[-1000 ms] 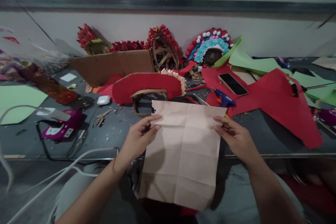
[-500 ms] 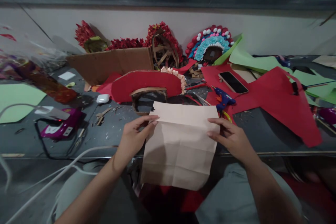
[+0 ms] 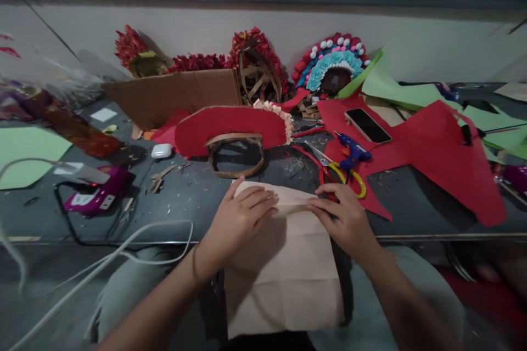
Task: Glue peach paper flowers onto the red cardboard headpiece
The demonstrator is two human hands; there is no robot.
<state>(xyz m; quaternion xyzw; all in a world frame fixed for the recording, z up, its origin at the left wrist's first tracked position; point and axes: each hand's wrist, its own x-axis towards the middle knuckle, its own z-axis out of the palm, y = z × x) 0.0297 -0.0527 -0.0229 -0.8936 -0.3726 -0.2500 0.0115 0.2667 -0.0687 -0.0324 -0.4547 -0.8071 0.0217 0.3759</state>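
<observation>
A creased sheet of pale peach paper [image 3: 284, 274] hangs from the near edge of the dark table [image 3: 185, 197] over my lap. Its top edge is folded over on the table. My left hand [image 3: 241, 219] presses on that fold with the fingers together. My right hand [image 3: 343, 219] pinches the fold from the right side. Just beyond my right hand lie scissors [image 3: 340, 173] with red and yellow handles.
A red paper arch with a cardboard ring [image 3: 230, 131] sits behind the sheet. A blue glue gun [image 3: 352, 151], a phone [image 3: 368, 125], red paper [image 3: 444, 153] and green paper [image 3: 407, 96] lie right. A purple device [image 3: 96, 194] and white cable [image 3: 123, 252] are left.
The sheet was held up and spread between both hands. It has come down towards me, its top has been folded over, and both hands have closed in on the fold.
</observation>
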